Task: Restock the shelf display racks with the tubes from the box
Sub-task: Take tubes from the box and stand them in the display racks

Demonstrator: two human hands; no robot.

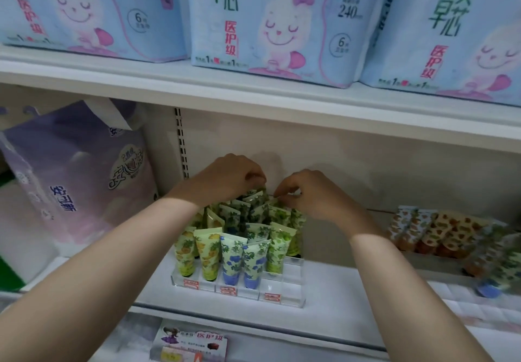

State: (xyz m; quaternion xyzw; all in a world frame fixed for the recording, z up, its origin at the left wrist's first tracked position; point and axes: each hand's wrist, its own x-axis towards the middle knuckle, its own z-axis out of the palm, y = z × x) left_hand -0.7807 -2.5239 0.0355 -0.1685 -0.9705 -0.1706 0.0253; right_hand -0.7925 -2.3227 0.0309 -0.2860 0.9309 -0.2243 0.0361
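Your left hand (234, 178) and right hand (308, 196) meet at the back of the clear display rack (293, 298) on the lower shelf (352, 285). The left fingers are curled down onto the crimped top of a rear tube (255, 194), and the right fingertips appear to pinch the top edge of the neighbouring tube (277, 201), so both hands are grasping, neither one loose. The task's tubes stand cap-down in stepped rows beneath your wrists, with yellow-fruit tubes (208, 251) at front left, blue-flower tubes (232, 257) in the middle and green-leaf tubes (277, 249) to the right. The two front-right slots hold nothing. The box is not in view. The likely mishap is a topple: both forearms reach in over the front rows, and a dropped wrist or a sideways tug on the packed rear row could knock the narrow-based tubes into one another, or shove the light rack along the shelf. Your wrists are bent downward, knuckles up, forearms converging from either side. A second rack (439, 232) of orange-print tubes sits well apart to the right, a purple pack (79, 170) leans at left, and blue packs (270, 23) line the shelf above.
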